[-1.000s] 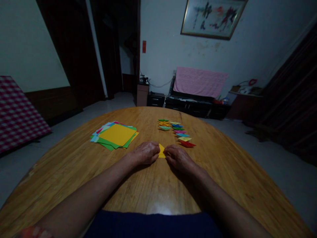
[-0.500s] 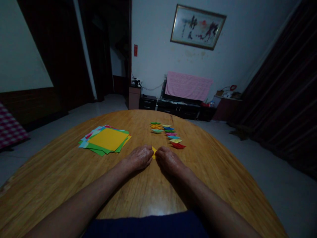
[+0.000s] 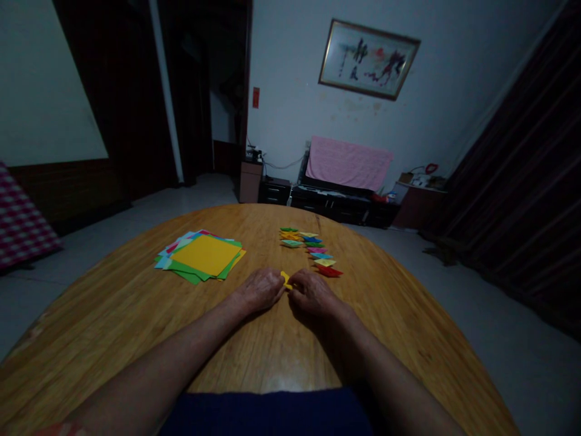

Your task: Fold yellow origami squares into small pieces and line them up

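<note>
A small piece of folded yellow paper (image 3: 285,279) shows between my two hands, just above the table's surface or resting on it. My left hand (image 3: 262,289) is closed on its left side, the fingertips curled and partly hidden. From the right, my right hand (image 3: 313,292) pinches the same paper with thumb and fingers. Much of the paper is covered by the fingers. Just beyond my right hand lies a red folded paper boat (image 3: 328,272), the nearest of several small coloured paper boats (image 3: 313,244) set out in two columns.
A loose stack of square coloured paper (image 3: 206,254), yellow on top, lies to the left on the round wooden table (image 3: 245,357). Past the far edge stand a low black cabinet (image 3: 331,204) and a screen draped with a pink cloth (image 3: 347,162).
The yellow paper shows a smaller, differently angled part between the hands. My right fingers have shifted their pinch slightly. The whole view has swung a little, moving the scene right and down.
</note>
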`<state>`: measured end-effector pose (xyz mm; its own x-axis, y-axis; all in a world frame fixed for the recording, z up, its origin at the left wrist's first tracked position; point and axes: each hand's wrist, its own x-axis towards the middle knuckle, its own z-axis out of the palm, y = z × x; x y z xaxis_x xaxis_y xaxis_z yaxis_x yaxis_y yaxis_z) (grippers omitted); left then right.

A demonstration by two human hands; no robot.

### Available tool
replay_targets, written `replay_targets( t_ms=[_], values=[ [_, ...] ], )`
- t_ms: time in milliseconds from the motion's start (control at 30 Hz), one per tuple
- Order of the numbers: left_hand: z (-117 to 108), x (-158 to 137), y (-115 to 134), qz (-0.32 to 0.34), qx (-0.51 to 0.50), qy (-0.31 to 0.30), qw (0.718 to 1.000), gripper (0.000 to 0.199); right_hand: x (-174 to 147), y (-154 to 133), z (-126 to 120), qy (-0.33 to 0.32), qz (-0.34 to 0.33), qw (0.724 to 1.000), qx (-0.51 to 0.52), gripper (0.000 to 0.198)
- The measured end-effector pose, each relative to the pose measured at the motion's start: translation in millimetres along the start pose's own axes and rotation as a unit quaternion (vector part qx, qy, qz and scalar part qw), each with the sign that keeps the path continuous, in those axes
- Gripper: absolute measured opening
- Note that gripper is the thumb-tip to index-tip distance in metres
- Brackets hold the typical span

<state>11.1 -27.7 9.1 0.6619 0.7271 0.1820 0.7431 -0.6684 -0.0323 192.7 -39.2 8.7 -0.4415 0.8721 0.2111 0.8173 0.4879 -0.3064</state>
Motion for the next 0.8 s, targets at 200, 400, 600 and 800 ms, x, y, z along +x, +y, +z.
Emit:
replay_targets(
  t_ms=[200,400,600,800],
  values=[
    [2,-1,-3,0.003,-0.014,0.009,1.0,0.035,-9,2,2,0.043,-0.029,0.999,0.006,0.014],
    [-1,-6,-11,0.022,-0.07,0.017,0.997,0.028,-10,4,2,0.053,-0.063,0.997,0.014,0.019],
    [1,-8,-17,-0.003,-0.144,0.028,0.989,0.025,-5,11,6,0.06,-0.038,0.997,0.017,0.017],
    [1,-7,-16,-0.016,-0.16,0.038,0.986,0.028,-2,12,7,0.059,0.003,0.998,0.024,0.016]
  ],
)
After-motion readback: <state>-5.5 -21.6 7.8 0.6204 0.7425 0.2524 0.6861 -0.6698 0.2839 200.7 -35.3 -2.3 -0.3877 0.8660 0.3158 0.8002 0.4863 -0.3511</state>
